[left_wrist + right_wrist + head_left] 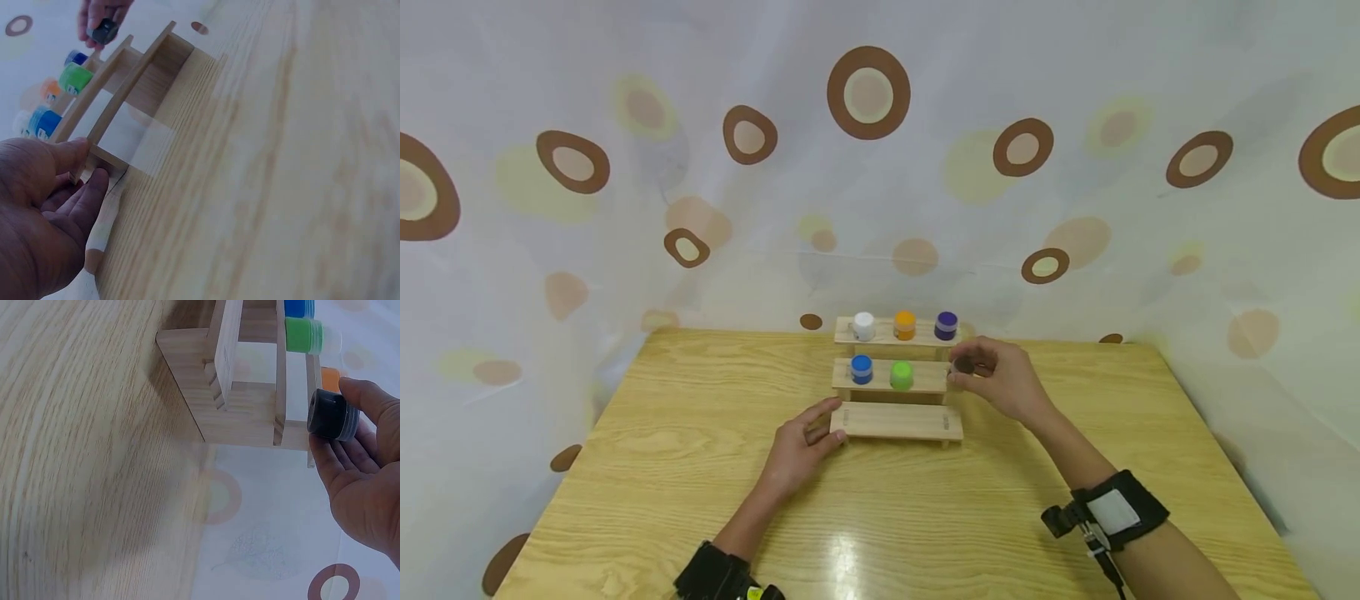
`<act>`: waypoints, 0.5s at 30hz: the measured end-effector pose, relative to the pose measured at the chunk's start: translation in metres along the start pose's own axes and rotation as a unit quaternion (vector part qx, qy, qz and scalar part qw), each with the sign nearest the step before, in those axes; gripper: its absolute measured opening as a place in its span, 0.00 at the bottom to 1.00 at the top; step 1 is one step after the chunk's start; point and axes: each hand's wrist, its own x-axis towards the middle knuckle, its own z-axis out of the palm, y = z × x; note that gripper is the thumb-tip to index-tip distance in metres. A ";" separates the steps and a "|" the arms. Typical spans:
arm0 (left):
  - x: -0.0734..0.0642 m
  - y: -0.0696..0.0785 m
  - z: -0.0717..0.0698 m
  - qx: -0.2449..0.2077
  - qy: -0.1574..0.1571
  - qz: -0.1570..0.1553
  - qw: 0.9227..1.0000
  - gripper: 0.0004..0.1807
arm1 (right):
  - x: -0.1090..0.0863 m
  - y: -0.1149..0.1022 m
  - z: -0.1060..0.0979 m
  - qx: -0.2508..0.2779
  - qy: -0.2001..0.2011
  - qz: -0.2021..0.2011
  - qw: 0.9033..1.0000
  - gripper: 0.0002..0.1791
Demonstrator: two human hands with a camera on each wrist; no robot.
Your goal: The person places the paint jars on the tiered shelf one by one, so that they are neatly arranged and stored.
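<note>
A three-tier wooden rack (897, 421) stands at the back of the table. My left hand (800, 450) grips the left end of its lowest shelf, thumb and fingers around the corner. Between thumb and fingers, my right hand (1003, 379) pinches a small black paint jar (329, 415) at the right end of the middle shelf. That shelf carries a blue jar (861, 369) and a green jar (902, 375). On the top shelf sit a white jar (863, 326), an orange jar (905, 325) and a dark purple jar (946, 325). Nothing stands on the lowest shelf.
The wood-grain table (700, 483) spreads out around the rack. Right behind it hangs a pale backdrop (955, 225) with brown and yellow ring patterns. Black straps with small cameras are worn on both wrists.
</note>
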 end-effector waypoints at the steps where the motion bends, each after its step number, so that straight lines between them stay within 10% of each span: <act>1: 0.000 0.000 0.000 0.002 0.000 0.000 1.000 0.31 | 0.001 0.000 0.001 0.002 -0.001 -0.001 1.000 0.15; 15: 0.001 -0.001 0.000 0.009 0.001 -0.002 1.000 0.31 | 0.010 0.006 0.014 0.001 -0.002 -0.005 1.000 0.15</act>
